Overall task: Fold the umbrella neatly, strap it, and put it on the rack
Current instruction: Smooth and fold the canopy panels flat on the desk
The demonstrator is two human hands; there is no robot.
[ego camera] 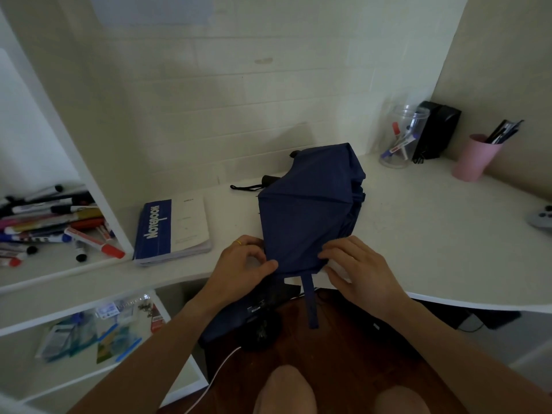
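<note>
Two hands work the near end of the umbrella (307, 210), which lies on the white desk (418, 234) with its navy canopy collapsed but loose. We have our left hand (242, 264) pinching the canopy's near left corner between thumb and fingers, closed on the cloth, and our right hand (355, 264) pressing down on the near right corner, fingers bent over the fabric; whether it actually grips or only pins, we cannot tell from this angle.

The umbrella should be light for us. The cloth is soft and a bit slick, so it will slide out of a fold unless held flat, while the ribs beneath are stiff and thin and would bend if forced. We judge the best hold to be along the rib lines at the canopy edge, then around the bundled body once it is rolled.

Its long axis runs away from us, from the desk's near edge toward the wall. The black handle (268, 179) seems to be at the far end with its wrist loop (245, 187) trailing left of it. The strap (310, 300) hangs off the near end, over the desk edge toward our knees.

Left of the umbrella lies a notebook (173, 228); far right of it stands a pink cup (475, 158). We see no rack for certain.
</note>
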